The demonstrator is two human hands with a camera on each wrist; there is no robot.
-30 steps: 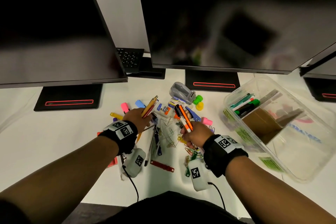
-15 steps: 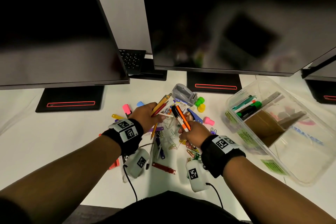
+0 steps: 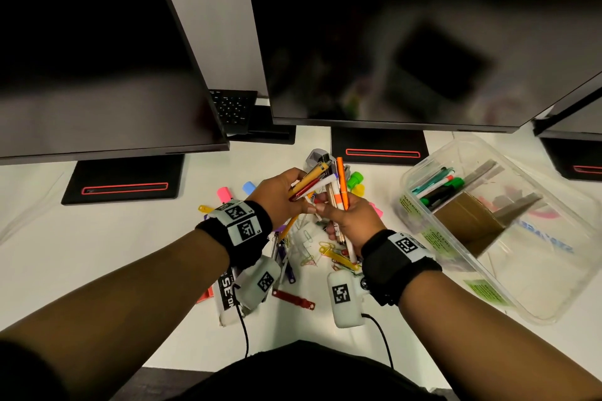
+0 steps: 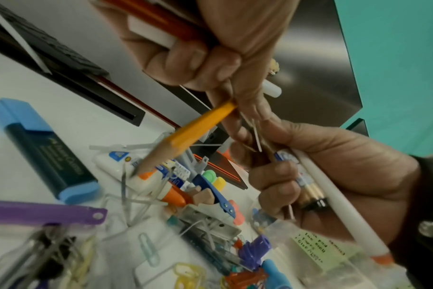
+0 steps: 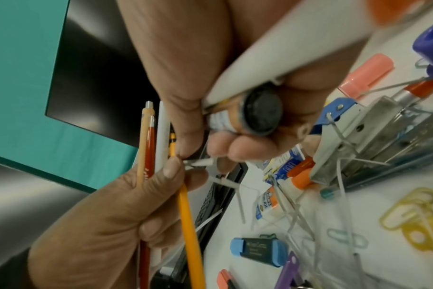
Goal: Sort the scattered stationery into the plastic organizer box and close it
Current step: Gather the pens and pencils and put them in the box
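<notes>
White desk surface runs under dark monitors, and loose stationery lies in a heap beneath the two raised hands. From the head view, the left hand (image 3: 277, 195) curls round a fan of pencils and pens (image 3: 309, 181), while the right hand (image 3: 350, 221) grips an upright bundle with an orange pen (image 3: 342, 182); fingertips of both meet between the bundles. The clear plastic organizer box (image 3: 553, 270) sits open to the right of both grips, nearer the right hand, with markers already lying along its far compartment.

From the left wrist view, the yellow wooden pencil (image 4: 185, 136) points down and away from the grip toward the heap.

From the right wrist view, the right fist closes on a white pen (image 5: 272, 58) and a black-capped barrel (image 5: 260, 115), their long axes running through the fist. The bundles probably need turning lengthwise to match the compartment.
</notes>
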